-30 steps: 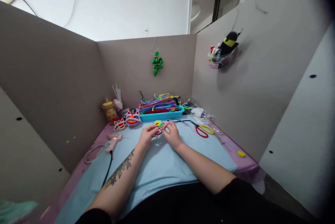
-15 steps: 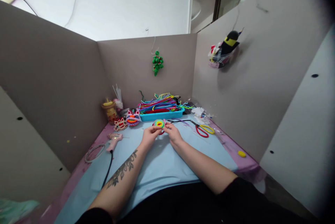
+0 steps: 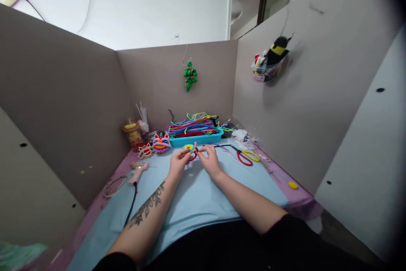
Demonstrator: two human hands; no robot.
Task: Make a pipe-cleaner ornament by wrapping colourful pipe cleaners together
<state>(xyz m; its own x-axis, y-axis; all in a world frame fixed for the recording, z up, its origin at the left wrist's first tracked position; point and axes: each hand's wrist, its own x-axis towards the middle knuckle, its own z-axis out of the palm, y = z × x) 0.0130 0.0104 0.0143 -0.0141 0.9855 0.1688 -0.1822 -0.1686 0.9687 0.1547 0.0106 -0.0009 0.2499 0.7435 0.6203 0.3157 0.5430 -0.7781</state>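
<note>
A small round pipe-cleaner piece (image 3: 189, 148), with green, yellow and red on its face, is pinched in my left hand (image 3: 179, 162) above the blue cloth. A dark red pipe-cleaner loop (image 3: 193, 155) hangs at its lower right side, and a bit of pink sticks up beside it. My right hand (image 3: 209, 162) has its fingertips closed on the edge of the red loop. The fingers partly cover the piece, so how the loop joins it is hidden. Two finished-looking animal-face pieces, one purple and orange (image 3: 160, 142) and one cream and red (image 3: 146, 151), sit behind to the left.
A blue tray (image 3: 196, 139) heaped with coloured pipe cleaners stands at the back. Red-and-yellow-handled scissors (image 3: 248, 157) lie at right, near a yellow disc (image 3: 293, 185). A pink glue gun (image 3: 138, 173) with its cord lies at left, before a brown jar (image 3: 133, 136). Grey panels (image 3: 177, 85) enclose the table.
The round piece has tilted and shifted slightly left with my left hand. My right hand has moved a little right, and more of the red loop now shows between my hands.
</note>
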